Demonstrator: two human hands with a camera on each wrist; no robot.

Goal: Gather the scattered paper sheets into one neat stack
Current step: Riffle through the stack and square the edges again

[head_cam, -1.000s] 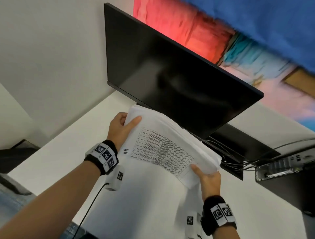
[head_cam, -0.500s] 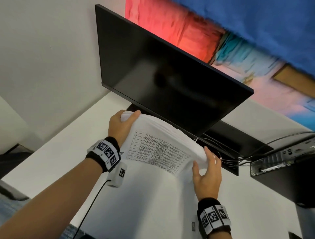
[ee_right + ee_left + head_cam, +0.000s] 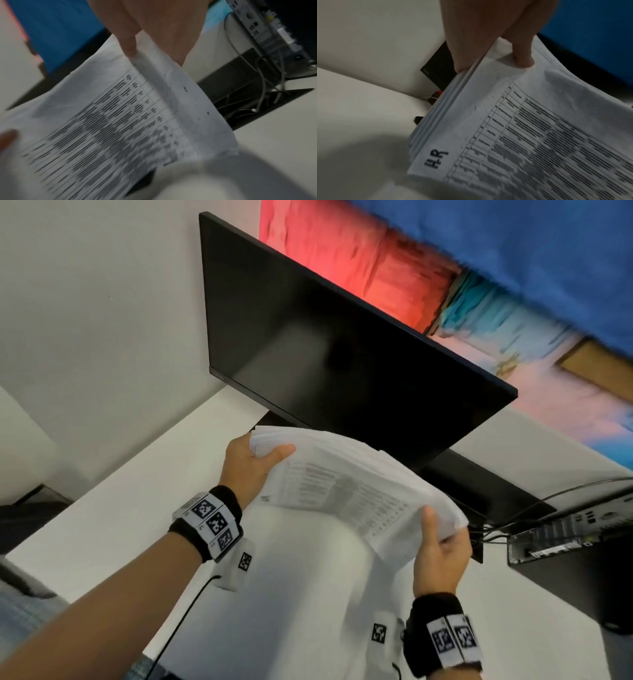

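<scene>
Paper sheets (image 3: pixel 346 491) look pretty much gathered, left hand (image 3: pixel 248 465) and right hand (image 3: pixel 440 556) gripping opposite ends, just squaring up left.

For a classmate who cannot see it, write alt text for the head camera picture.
Two hands hold a bowed stack of printed paper sheets above a white desk: the left hand grips one end, the right hand the other. A dark monitor stands behind.
</scene>
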